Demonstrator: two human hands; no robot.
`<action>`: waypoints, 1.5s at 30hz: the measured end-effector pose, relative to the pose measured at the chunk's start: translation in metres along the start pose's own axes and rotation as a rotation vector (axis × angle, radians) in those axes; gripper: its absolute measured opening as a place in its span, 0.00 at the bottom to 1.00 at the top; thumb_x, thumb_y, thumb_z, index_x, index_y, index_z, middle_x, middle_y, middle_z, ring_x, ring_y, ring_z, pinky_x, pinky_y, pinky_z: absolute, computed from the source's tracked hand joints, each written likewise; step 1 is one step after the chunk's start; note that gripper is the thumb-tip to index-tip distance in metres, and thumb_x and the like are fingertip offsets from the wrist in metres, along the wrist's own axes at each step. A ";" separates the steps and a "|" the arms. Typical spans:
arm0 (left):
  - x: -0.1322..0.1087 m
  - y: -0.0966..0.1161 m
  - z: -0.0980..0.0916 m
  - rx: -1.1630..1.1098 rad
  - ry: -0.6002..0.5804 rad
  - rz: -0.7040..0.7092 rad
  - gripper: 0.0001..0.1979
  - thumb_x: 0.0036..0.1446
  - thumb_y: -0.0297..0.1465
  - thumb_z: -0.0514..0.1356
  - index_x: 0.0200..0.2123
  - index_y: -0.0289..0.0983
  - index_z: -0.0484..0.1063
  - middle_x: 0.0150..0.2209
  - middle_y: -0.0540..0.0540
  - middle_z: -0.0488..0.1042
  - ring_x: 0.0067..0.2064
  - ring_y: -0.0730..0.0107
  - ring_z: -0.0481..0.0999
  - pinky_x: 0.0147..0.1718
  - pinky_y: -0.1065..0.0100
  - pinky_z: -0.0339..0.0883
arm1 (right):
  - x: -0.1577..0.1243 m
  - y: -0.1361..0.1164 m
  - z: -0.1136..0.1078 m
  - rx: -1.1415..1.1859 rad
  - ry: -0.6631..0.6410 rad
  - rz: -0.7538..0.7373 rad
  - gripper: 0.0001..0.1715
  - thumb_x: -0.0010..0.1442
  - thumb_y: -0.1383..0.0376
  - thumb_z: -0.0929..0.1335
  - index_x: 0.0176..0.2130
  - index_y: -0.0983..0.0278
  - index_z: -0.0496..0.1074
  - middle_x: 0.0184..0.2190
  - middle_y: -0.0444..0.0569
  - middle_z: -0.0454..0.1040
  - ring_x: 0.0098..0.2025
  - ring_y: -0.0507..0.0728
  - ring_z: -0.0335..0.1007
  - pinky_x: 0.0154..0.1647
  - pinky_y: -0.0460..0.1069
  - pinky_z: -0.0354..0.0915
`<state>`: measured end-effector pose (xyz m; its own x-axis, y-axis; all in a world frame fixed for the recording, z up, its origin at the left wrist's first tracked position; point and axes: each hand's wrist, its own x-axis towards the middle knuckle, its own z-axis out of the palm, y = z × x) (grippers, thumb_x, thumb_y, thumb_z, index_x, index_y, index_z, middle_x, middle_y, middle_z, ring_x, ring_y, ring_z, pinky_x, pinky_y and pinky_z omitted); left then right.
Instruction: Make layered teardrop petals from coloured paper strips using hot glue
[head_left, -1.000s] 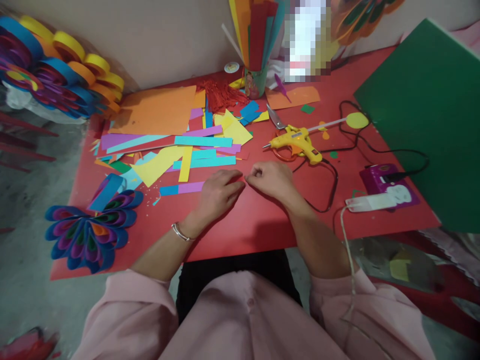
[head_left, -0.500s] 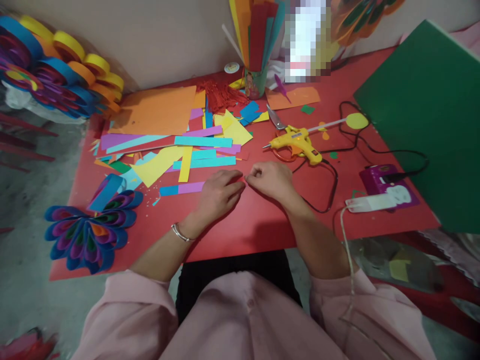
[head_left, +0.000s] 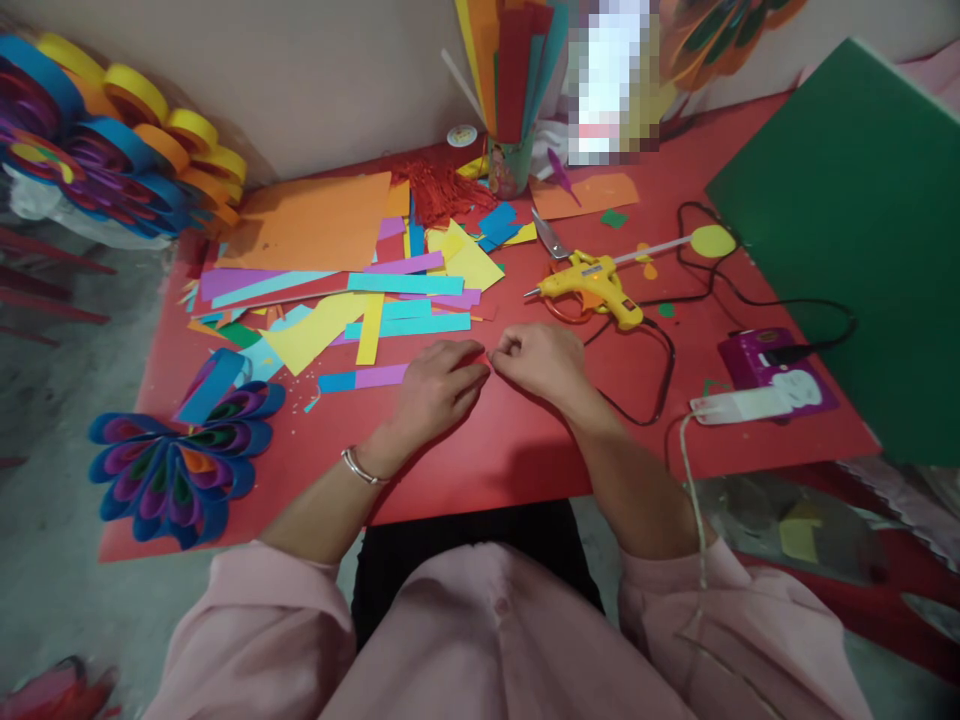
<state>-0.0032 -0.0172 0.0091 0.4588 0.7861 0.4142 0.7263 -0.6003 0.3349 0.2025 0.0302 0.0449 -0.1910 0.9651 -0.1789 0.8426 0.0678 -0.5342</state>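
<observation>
My left hand (head_left: 439, 385) and my right hand (head_left: 541, 358) meet fingertip to fingertip on the red table (head_left: 487, 450), just in front of me. Both are closed in a pinch. Between the fingertips sits something small and reddish that barely stands out from the table, and I cannot make out what it is. A purple and blue paper strip (head_left: 364, 378) lies just left of my left hand. A yellow glue gun (head_left: 592, 285) rests beyond my right hand, over orange-handled scissors (head_left: 555, 245), and its black cord (head_left: 660, 370) loops past my right wrist.
Loose coloured paper strips (head_left: 409, 300) and an orange sheet (head_left: 315, 220) cover the back left. A folded paper flower (head_left: 180, 465) lies at front left. A cup of paper strips (head_left: 511, 160) stands at the back. A green board (head_left: 855, 230), a purple box (head_left: 765, 360) and a white power strip (head_left: 742, 405) are on the right.
</observation>
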 end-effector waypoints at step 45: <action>-0.048 -0.065 -0.118 -1.045 0.375 -1.300 0.12 0.54 0.38 0.71 0.40 0.40 0.78 0.44 0.40 0.83 0.50 0.52 0.84 0.47 0.51 0.85 | 0.004 0.002 -0.001 0.047 0.004 -0.004 0.04 0.56 0.61 0.74 0.33 0.57 0.83 0.35 0.47 0.85 0.36 0.58 0.75 0.35 0.52 0.59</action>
<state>-0.1325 -0.0330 0.0673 -0.3668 0.8154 -0.4479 -0.1922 0.4047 0.8940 0.2038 0.0343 0.0442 -0.1926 0.9658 -0.1738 0.8172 0.0599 -0.5732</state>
